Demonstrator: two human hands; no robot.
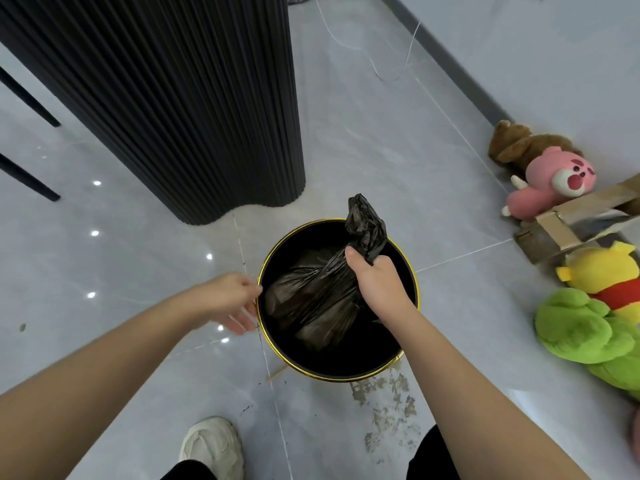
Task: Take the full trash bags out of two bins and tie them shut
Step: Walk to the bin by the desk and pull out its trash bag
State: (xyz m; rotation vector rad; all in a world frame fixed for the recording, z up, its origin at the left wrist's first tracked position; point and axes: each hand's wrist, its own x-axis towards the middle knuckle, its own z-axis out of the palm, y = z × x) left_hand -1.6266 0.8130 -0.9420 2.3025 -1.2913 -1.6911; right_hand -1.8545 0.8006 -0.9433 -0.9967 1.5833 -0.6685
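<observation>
- Fluted black column [194, 109] standing just behind and left of the bin; open tiled floor lying at near left.
- Left hand [235, 301] hovering at the bin's left rim, fingers loosely spread, holding nothing; blurred, so contact with the rim is unclear.
- Bin [346, 358] sitting on the floor, trash bag [311, 299] hanging inside it.
- Bag looking thin, soft, crinkly and lightly loaded; probably tearing if dragged over the rim.
- Right hand [379, 282] clenching the bag's gathered neck, likely the soundest hold.
- Plush toys [581, 327] and cardboard box [554, 226] crowding the right; lifting straight up looking safest.
</observation>
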